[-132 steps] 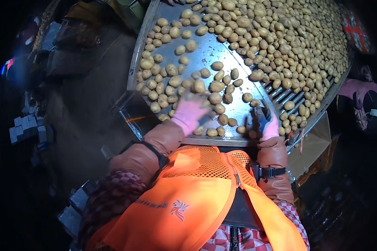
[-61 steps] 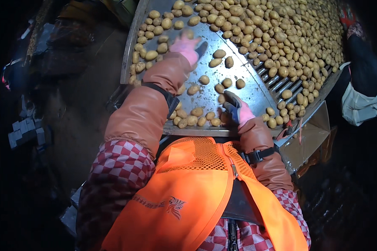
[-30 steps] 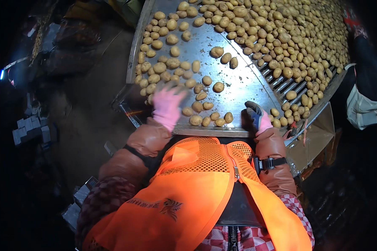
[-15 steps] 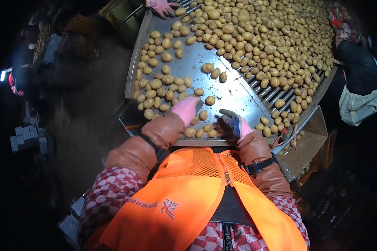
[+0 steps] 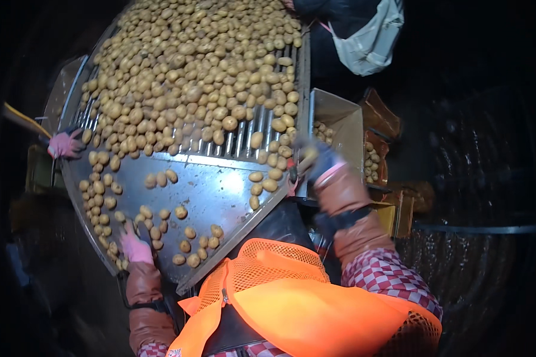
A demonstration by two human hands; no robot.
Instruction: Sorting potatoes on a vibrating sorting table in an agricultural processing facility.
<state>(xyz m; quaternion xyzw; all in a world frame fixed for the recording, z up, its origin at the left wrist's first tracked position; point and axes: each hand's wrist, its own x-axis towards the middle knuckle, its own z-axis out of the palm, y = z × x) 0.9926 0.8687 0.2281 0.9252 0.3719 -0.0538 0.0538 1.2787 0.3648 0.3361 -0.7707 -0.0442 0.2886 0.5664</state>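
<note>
**Two gloved hands at the rim of a potato sorting table**

A curved sheet-metal table [image 5: 220, 190] fills the upper left of the view, its smooth grey plate ending in a raised lip that runs from nine o'clock round to five o'clock. Beyond that lip everything is dark. At twelve o'clock the plate gives way to a bed of parallel metal rollers [image 5: 244, 140], heaped with small, round, tan potatoes [image 5: 190, 77] lying skin to skin. On the bare plate the potatoes thin out into loose clusters with open metal between them, widest around the centre.

The left hand [image 5: 135, 245], in a pink glove, rests at seven o'clock just inside the lip, fingers spread flat among a cluster of potatoes along the edge; it touches them, but whether it grips one cannot be told. A brown, leathery sleeve covers the forearm below it.

The right hand [image 5: 317, 162], in a dark glove with a pink cuff, is blurred at three o'clock on the table's right edge, beside a short row of potatoes [image 5: 262, 184]. How far it is open cannot be told. Just right of it stands an open metal box [image 5: 339, 119] holding a few potatoes.

An orange mesh vest [image 5: 292, 303] fills six o'clock. Another person's pink-gloved hand [image 5: 64, 144] sits at the table's nine o'clock edge.
</note>
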